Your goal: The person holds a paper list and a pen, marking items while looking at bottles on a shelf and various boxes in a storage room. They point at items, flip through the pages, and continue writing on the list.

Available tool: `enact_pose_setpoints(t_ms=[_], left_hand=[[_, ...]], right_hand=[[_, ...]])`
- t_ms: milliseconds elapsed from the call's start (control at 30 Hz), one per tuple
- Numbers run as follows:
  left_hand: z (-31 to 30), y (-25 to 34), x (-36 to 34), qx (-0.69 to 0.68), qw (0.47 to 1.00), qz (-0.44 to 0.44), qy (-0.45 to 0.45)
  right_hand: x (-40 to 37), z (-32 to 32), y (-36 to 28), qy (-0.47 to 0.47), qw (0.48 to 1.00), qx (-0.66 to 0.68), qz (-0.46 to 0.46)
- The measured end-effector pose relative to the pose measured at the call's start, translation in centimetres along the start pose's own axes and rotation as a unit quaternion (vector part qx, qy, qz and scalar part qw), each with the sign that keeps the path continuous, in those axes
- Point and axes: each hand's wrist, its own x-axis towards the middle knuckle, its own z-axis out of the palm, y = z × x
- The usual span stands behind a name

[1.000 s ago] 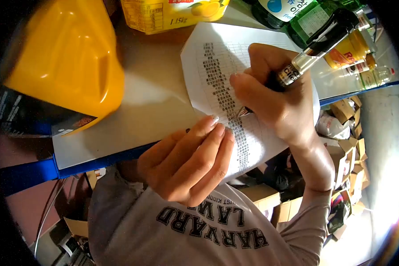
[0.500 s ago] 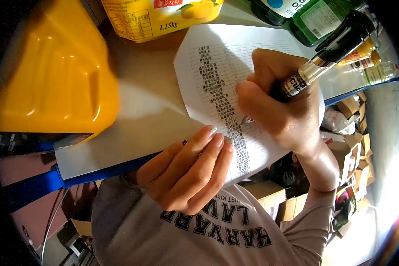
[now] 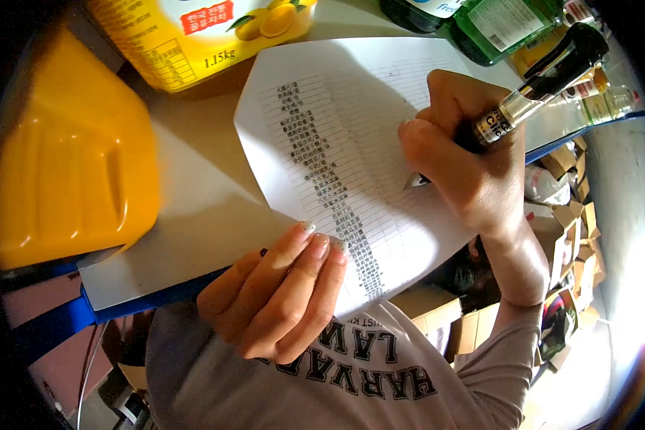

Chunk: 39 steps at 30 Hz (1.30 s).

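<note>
A black click pen (image 3: 494,127) is gripped in my right hand (image 3: 473,161), its tip close to the ruled columns of a printed paper sheet (image 3: 380,79). Rows of small printed characters run down the sheet's left side. My left hand (image 3: 283,297) has its fingers together over the sheet's lower left edge, pinching it; the thumb is hidden. Beneath both hands is my light T-shirt (image 3: 365,358) with dark lettering.
A large yellow jug (image 3: 79,158) stands left on the white table (image 3: 186,208). A yellow 1.15kg pack (image 3: 208,43) and a green bottle (image 3: 505,29) stand at the back, with small bottles (image 3: 609,104) at right. Cardboard boxes (image 3: 552,236) lie below the table.
The sheet and my left hand have shifted left and slightly down. My right hand has moved a little right, taking the pen tip from the printed characters to the ruled columns beside them.
</note>
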Motion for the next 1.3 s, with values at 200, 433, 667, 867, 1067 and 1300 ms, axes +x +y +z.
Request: enact_pose_setpoints(t_ms=[200, 433, 667, 867, 1067, 1300], left_hand=[[0.4, 0.1, -0.3, 0.008, 1.0, 0.006, 0.004], [-0.1, 0.1, -0.3, 0.011, 1.0, 0.0, -0.029], [-0.6, 0.2, -0.4, 0.038, 0.997, 0.007, -0.063], [-0.5, 0.6, -0.7, 0.033, 0.997, -0.03, -0.065], [-0.4, 0.4, -0.1, 0.027, 0.996, -0.004, -0.081], [-0.3, 0.1, -0.1, -0.013, 0.995, 0.039, -0.088]], right_hand=[[-0.2, -1.2, 0.3, 0.012, 1.0, -0.01, 0.01], [-0.2, -1.8, 0.9, 0.028, 0.999, -0.029, 0.023], [-0.4, -2.3, 1.2, 0.04, 0.998, -0.031, 0.039], [-0.4, -2.5, 1.6, 0.06, 0.998, -0.028, 0.022], [-0.4, -3.1, 1.7, 0.047, 0.998, -0.034, 0.028], [-0.2, -2.8, 1.7, 0.049, 0.997, -0.047, 0.027]])
